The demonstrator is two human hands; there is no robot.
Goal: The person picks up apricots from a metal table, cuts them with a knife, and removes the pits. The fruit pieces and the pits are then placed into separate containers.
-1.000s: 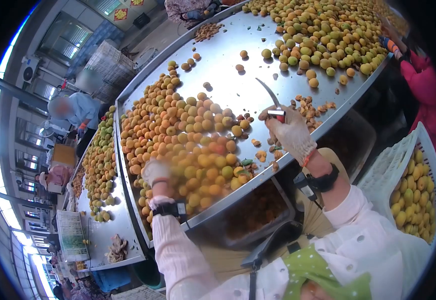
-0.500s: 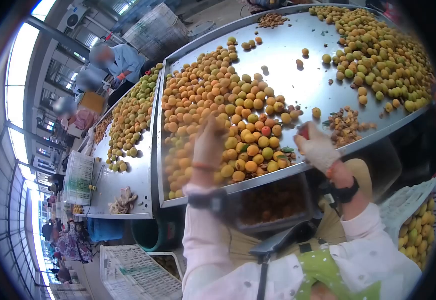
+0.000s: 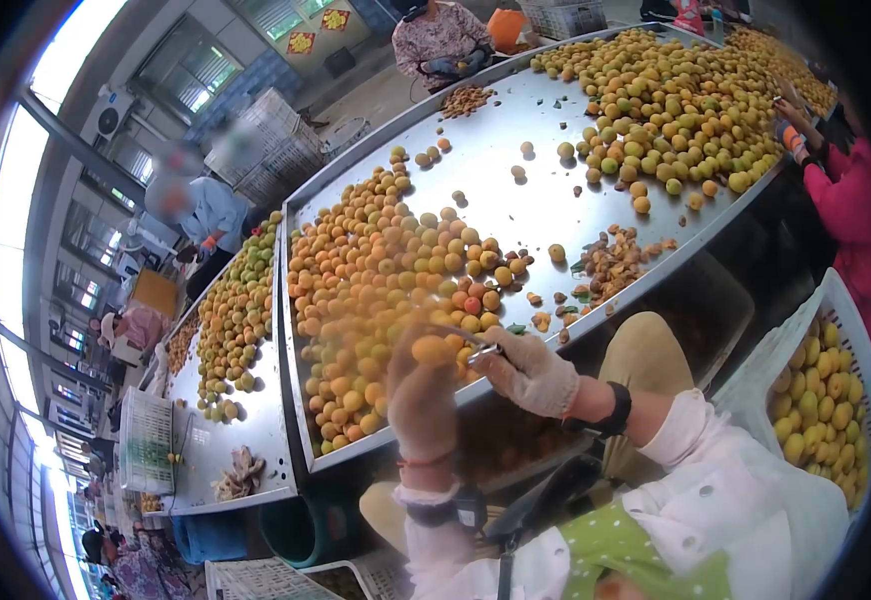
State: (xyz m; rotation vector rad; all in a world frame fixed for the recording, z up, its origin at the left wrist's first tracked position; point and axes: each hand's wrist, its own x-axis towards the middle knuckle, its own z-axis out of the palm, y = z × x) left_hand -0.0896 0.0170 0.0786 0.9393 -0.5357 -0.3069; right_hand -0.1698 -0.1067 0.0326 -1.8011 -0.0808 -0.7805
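My left hand (image 3: 422,405), gloved and smeared by motion, is closed around a yellow-orange apricot (image 3: 434,350) above the near edge of the metal table (image 3: 516,215). My right hand (image 3: 534,375), in a pale glove, grips a small metal tool (image 3: 484,351); its thin curved end reaches over to the held fruit. The tool's exact kind is hard to make out. Behind both hands spreads a heap of apricots (image 3: 386,245), partly covered by my left hand. A pile of brownish fruit scraps (image 3: 616,262) lies beyond my right hand.
More apricots (image 3: 666,110) are heaped at the far right, beside a person in a pink sleeve (image 3: 851,200). A white crate of fruit (image 3: 824,400) stands at my right. Other people work behind the table. The raised table rim (image 3: 646,285) runs before me.
My view has turned right. My left hand now holds an apricot, where before it reached into the heap. My right hand has come in from the scrap pile, bringing the tool to the fruit.
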